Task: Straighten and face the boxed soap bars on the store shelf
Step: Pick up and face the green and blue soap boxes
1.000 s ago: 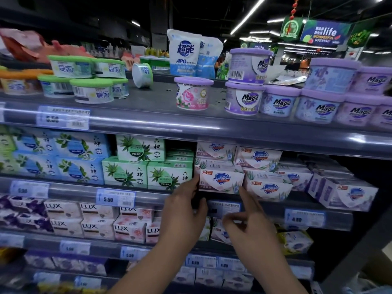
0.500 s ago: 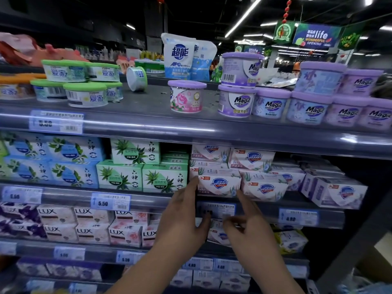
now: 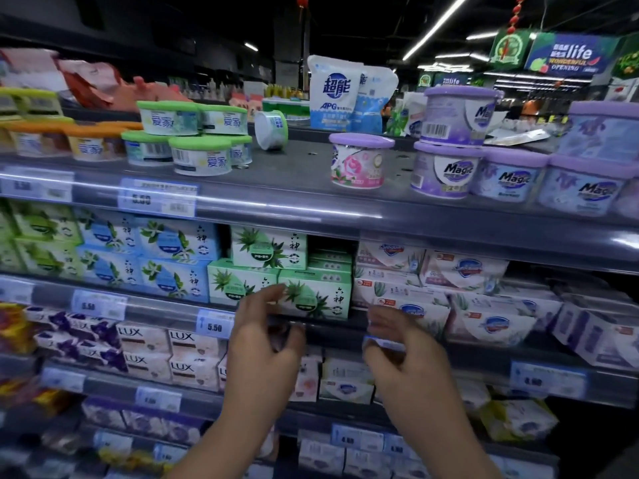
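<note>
Left hand (image 3: pixel 268 344) has dropped off the white soap boxes (image 3: pixel 491 323) and shifted left. It is loosely curled with nothing in it, fingertips in front of the lower-left corner of the front green aloe box (image 3: pixel 318 299); blur hides whether they touch. Right hand (image 3: pixel 403 354) has also come down off the white row, fingers curled at the rail just below it, over a blue-white price label (image 3: pixel 383 342). Can't tell if it pinches the label or only rests there. Shelf (image 3: pixel 166 311): same middle tier as 1 s ago, but the view has swung left, so green stock now sits centre. White boxes: the front 2 face out at the rail, about where they were 0.5 s ago; those further right look staggered and angled. Green box faces out at the rail, beside 1 more, with 1 stacked above. My read: white front pair done for now, attention moving to green; right-side white boxes probably need another pass.
</note>
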`<state>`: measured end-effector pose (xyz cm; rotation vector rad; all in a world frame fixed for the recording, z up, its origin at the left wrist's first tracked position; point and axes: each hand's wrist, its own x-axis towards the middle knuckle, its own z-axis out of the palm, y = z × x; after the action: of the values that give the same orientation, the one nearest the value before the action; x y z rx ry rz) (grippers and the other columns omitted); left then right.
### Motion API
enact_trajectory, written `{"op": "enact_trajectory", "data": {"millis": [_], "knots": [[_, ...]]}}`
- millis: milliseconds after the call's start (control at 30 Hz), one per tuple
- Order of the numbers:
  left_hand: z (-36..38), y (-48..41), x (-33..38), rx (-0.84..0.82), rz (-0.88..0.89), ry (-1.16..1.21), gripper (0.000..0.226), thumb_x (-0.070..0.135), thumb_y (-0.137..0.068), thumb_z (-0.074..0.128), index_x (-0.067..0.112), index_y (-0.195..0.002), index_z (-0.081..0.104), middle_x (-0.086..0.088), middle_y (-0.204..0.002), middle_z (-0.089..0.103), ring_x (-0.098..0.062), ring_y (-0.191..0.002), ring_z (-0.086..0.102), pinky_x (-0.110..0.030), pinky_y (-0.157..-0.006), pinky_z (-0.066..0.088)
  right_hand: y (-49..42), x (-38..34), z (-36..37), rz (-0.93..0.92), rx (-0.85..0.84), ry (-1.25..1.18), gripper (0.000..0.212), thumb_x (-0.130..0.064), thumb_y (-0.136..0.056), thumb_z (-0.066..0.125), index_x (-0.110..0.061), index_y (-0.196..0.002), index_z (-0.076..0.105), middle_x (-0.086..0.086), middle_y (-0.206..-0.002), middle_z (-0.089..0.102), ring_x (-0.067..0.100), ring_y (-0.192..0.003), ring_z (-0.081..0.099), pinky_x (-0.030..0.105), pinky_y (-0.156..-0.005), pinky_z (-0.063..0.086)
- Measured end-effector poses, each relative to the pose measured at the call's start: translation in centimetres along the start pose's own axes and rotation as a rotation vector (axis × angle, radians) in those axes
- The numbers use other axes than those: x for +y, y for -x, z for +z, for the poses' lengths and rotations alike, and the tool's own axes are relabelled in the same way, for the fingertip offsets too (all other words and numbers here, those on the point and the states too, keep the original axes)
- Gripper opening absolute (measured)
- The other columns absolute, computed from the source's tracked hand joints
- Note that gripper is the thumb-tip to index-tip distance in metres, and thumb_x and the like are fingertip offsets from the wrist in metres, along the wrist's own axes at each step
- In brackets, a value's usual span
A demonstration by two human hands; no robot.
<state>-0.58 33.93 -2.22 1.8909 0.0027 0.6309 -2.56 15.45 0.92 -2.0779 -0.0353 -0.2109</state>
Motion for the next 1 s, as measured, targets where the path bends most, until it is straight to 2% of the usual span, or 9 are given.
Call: {"op": "enact_trajectory", "data": {"millis": [167, 300, 367, 467, 533, 667, 767, 867, 1000], "knots": [[-3.3, -2.2, -0.8, 0.124, 0.026, -0.045, 0.055, 0.011, -0.091, 0.07, 0.034, -0.136, 0.048, 0.006, -0.127, 0.052, -0.014, -0.112, 0.06, -0.039, -0.092, 0.053, -0.9, -2.6, 3.6, -0.089, 0.013, -0.043, 0.049, -0.028, -0.098, 0.063, -0.046, -0.142, 0.048, -0.021, -0.127, 0.057, -0.017, -0.089, 0.061, 0.005, -0.058, 0.049], [-4.9, -5.4, -1.1, 0.071, -0.029, 0.015, 0.07, 0.016, -0.093, 0.069, 0.03, -0.153, 0.036, 0.007, -0.124, 0.06, -0.008, -0.105, 0.064, -0.033, -0.087, 0.053, -3.3, -4.4, 6.3, -0.117, 0.022, -0.113, 0.064, -0.024, -0.095, 0.064, -0.046, -0.149, 0.039, -0.018, -0.099, 0.067, 0.001, -0.066, 0.069, 0.015, -0.045, 0.051], [-4.9, -6.3, -1.2, 0.006, -0.077, 0.051, 0.075, 0.019, -0.093, 0.071, 0.03, -0.157, 0.034, 0.018, -0.12, 0.061, 0.0, -0.102, 0.062, -0.024, -0.086, 0.049, -4.8, -5.1, 7.5, -0.065, -0.031, -0.2, 0.071, -0.024, -0.095, 0.065, -0.046, -0.154, 0.032, -0.014, -0.124, 0.066, -0.008, -0.082, 0.07, 0.017, -0.067, 0.058], [-4.8, -6.5, -1.5, -0.035, -0.079, 0.084, 0.074, 0.022, -0.093, 0.072, 0.032, -0.157, 0.036, 0.032, -0.112, 0.056, 0.015, -0.092, 0.055, -0.015, -0.076, 0.043, -6.1, -5.2, 8.9, 0.052, -0.062, -0.36, 0.074, -0.02, -0.094, 0.067, -0.045, -0.155, 0.033, -0.014, -0.154, 0.046, 0.019, -0.131, 0.059, 0.045, -0.112, 0.047], [-5.0, -6.5, -1.7, -0.025, -0.066, 0.11, 0.066, 0.019, -0.092, 0.072, 0.033, -0.151, 0.046, 0.03, -0.116, 0.063, 0.012, -0.094, 0.061, -0.017, -0.078, 0.046, -6.2, -4.9, 9.6, 0.07, -0.04, -0.376, 0.071, -0.02, -0.094, 0.068, -0.047, -0.152, 0.038, -0.015, -0.141, 0.053, 0.022, -0.122, 0.066, 0.045, -0.108, 0.05], [-5.9, -6.4, -1.5, 0.065, -0.013, 0.194, 0.044, 0.014, -0.093, 0.071, 0.037, -0.13, 0.064, 0.026, -0.094, 0.073, 0.017, -0.086, 0.065, -0.004, -0.063, 0.05, -5.5, -4.7, 9.2, -0.022, 0.07, -0.376, 0.058, -0.025, -0.093, 0.069, -0.044, -0.144, 0.05, -0.019, -0.116, 0.069, 0.012, -0.093, 0.076, 0.023, -0.072, 0.059], [-6.5, -5.6, -0.8, 0.109, 0.029, 0.208, 0.023, 0.025, -0.094, 0.072, 0.038, -0.112, 0.068, 0.022, -0.096, 0.073, 0.013, -0.096, 0.064, -0.001, -0.07, 0.048, -4.5, -4.8, 8.4, -0.096, 0.15, -0.34, 0.038, -0.033, -0.091, 0.069, -0.04, -0.128, 0.061, -0.014, -0.105, 0.075, 0.007, -0.087, 0.076, 0.029, -0.076, 0.063], [-6.9, -4.5, -0.8, 0.079, 0.004, 0.255, 0.01, 0.029, -0.094, 0.07, 0.035, -0.102, 0.069, 0.018, -0.098, 0.074, 0.003, -0.099, 0.068, -0.01, -0.077, 0.052, -2.8, -4.2, 7.7, -0.132, 0.129, -0.392, 0.015, -0.024, -0.098, 0.069, -0.036, -0.106, 0.068, -0.024, -0.094, 0.076, 0.005, -0.083, 0.077, 0.029, -0.074, 0.066], [-7.4, -2.6, -0.7, -0.012, -0.078, 0.371, 0.008, 0.033, -0.09, 0.074, 0.027, -0.094, 0.07, 0.005, -0.091, 0.076, -0.013, -0.087, 0.073, -0.037, -0.08, 0.062, -0.9, -2.6, 6.5, -0.044, 0.05, -0.493, 0.02, -0.021, -0.098, 0.069, -0.036, -0.09, 0.078, -0.015, -0.087, 0.079, 0.015, -0.075, 0.078, 0.027, -0.07, 0.065]]}}
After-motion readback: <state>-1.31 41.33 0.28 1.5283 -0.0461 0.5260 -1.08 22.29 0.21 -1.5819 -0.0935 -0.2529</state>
